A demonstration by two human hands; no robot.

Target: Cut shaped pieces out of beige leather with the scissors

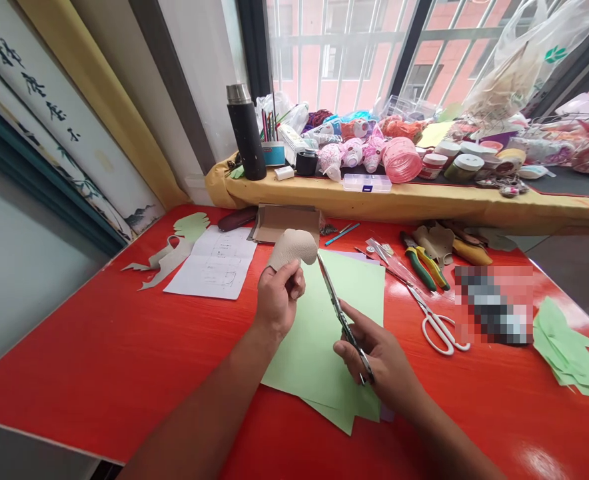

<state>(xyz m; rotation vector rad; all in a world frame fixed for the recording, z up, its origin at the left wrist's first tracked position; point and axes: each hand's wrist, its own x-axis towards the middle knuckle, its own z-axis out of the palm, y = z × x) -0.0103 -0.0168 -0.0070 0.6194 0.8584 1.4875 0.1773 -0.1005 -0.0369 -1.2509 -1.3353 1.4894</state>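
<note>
My left hand [278, 298] is closed on a beige cut-out piece [294, 247] and holds it up above the red table [99, 360]. My right hand [382, 360] grips a pair of scissors [339, 313] by the handles. The blades point up and away, and their tip reaches the right edge of the beige piece. Green paper sheets [319, 340] lie flat under both hands.
White-handled scissors [437, 327], pliers [422, 263] and a blurred object [494, 303] lie to the right, with green scraps [569, 350] at the far right. A white sheet [214, 263] and paper cut-outs [167, 257] lie left. The yellow ledge holds a black flask [246, 133] and craft supplies.
</note>
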